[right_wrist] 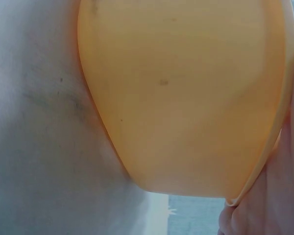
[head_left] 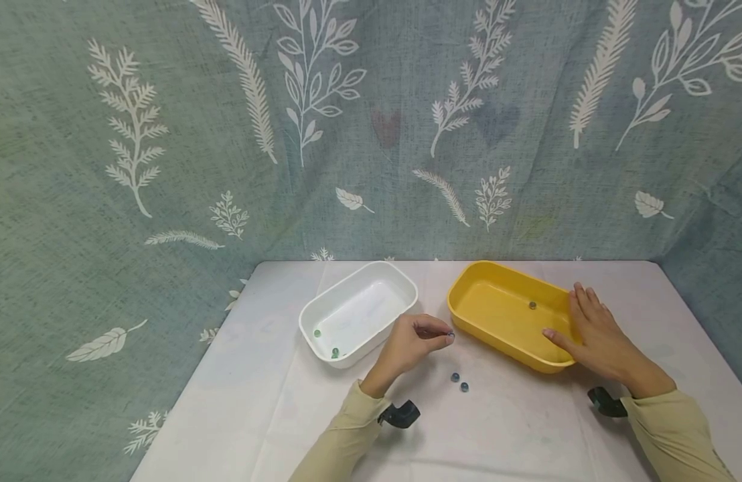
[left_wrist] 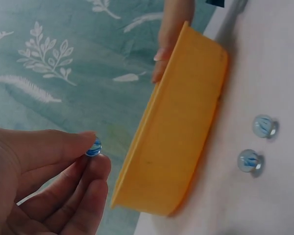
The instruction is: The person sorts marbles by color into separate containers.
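Between thumb and fingertips, my left hand [head_left: 407, 345] pinches a clear glass marble with blue swirls [left_wrist: 95, 147], held up between the two tubs. Two similar blue marbles [left_wrist: 263, 126] lie on the table, just in front of the yellow tub [head_left: 497, 341]. My right hand [head_left: 606, 345] holds that tub by its right end, thumb over the rim and fingers along the outer side. A single dark-looking marble [head_left: 532, 305] sits inside the yellow tub. Behind my left hand stands a white tub [head_left: 307, 341] with green marbles [head_left: 335, 352] in its near left end.
Pale cloth covers the table [head_left: 522, 428], and a leaf-patterned curtain [head_left: 371, 134] hangs behind and beside it. Black curved wrist pieces [head_left: 401, 415] stick out from both sleeves close above the tabletop.
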Demonstrator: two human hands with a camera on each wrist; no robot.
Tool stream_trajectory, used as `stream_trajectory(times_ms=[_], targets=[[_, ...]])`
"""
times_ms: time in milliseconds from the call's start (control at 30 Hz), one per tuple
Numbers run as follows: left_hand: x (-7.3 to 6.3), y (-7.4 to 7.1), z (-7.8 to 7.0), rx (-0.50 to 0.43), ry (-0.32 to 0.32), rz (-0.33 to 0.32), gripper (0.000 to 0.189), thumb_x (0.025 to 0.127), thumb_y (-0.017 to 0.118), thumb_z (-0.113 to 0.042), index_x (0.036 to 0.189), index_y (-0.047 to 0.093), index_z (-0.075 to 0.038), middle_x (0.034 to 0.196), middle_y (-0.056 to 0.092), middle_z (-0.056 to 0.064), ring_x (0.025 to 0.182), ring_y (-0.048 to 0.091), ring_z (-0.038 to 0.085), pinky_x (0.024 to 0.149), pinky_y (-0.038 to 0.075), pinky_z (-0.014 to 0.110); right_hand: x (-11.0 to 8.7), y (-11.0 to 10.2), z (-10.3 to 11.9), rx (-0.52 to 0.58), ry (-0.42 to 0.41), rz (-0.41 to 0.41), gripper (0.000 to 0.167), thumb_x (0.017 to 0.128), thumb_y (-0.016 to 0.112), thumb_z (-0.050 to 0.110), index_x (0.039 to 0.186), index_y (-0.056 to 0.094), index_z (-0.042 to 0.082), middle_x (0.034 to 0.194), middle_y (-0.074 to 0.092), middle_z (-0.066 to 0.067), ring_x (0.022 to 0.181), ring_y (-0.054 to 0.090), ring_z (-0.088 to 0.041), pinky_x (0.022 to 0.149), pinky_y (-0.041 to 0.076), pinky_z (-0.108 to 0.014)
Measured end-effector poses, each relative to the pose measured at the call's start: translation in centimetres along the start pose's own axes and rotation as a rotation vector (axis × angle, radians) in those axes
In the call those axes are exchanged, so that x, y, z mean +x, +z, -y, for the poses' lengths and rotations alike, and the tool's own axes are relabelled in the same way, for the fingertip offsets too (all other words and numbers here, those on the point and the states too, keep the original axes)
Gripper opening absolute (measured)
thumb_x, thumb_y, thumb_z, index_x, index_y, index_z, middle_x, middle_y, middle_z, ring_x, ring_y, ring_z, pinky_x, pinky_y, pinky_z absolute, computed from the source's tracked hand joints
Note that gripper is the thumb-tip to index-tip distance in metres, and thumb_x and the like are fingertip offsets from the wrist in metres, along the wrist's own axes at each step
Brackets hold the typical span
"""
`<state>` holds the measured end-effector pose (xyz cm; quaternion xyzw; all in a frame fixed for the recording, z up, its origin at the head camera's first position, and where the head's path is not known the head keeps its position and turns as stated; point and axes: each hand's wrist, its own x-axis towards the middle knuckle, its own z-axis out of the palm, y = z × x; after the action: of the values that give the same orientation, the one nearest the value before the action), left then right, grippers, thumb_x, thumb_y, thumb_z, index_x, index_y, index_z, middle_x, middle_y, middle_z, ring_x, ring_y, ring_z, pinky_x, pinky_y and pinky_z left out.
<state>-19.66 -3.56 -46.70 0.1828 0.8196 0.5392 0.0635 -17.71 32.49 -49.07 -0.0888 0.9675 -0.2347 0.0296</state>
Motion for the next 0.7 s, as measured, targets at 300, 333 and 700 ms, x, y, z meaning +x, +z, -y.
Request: stream_trajectory(times_ms=[300,333,700], targets=[[1.4,0.0,-0.9,0.001,0.029,0.004,0.015,0.088,0.082,-0.015,0.101,0.082,-0.007,0.102,0.081,0.008,0.090,0.075,0.012,0.080,0.060,0.019,0.0,0.0,0.0,-0.002,-0.013,-0.006,0.107,0.102,0.050,0.061,0.159,0.001,-0.015,0.168,-0.011,-0.036,0.156,-0.012,-0.054,0.125,-0.004,-0.071],[1.6,0.0,-1.1,0.002,0.029,0.004,0.015,0.089,0.082,-0.015,0.101,0.082,-0.008,0.102,0.081,0.008,0.089,0.074,0.011,0.080,0.060,0.019,0.0,0.0,0.0,-0.003,-0.014,-0.007,0.107,0.102,0.050,0.061,0.159,0.002,-0.015,0.168,-0.010,-0.035,0.156,-0.012,-0.054,0.125,-0.004,-0.071],[3.4,0.5,-2.3,-0.007,0.037,0.008,0.015,0.089,0.082,-0.018,0.102,0.082,-0.010,0.101,0.081,0.007,0.087,0.073,0.008,0.077,0.060,0.019,-0.1,-0.2,0.2,-0.002,-0.014,-0.009,0.107,0.102,0.050,0.061,0.158,0.001,-0.016,0.168,-0.010,-0.036,0.156,-0.012,-0.054,0.125,-0.004,-0.071]])
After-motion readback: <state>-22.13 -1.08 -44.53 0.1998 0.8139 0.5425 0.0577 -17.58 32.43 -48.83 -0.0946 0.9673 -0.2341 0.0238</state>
